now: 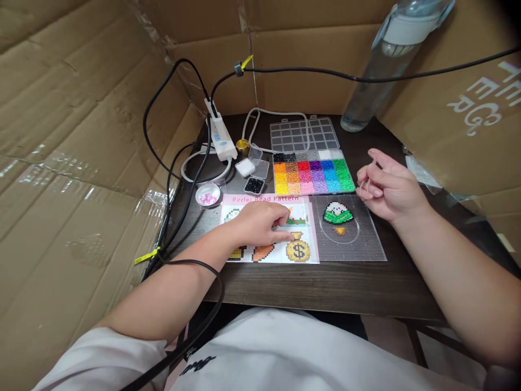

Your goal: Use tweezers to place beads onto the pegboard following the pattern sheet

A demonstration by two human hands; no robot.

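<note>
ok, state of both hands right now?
Left hand: partly curled over the pattern sheet; can't tell if it holds anything.
Right hand: partly curled beside the bead case; grip can't be told.

Left hand point(260, 221) lowered, fingers bent; right hand point(389, 189) raised, perhaps pinching.
</note>
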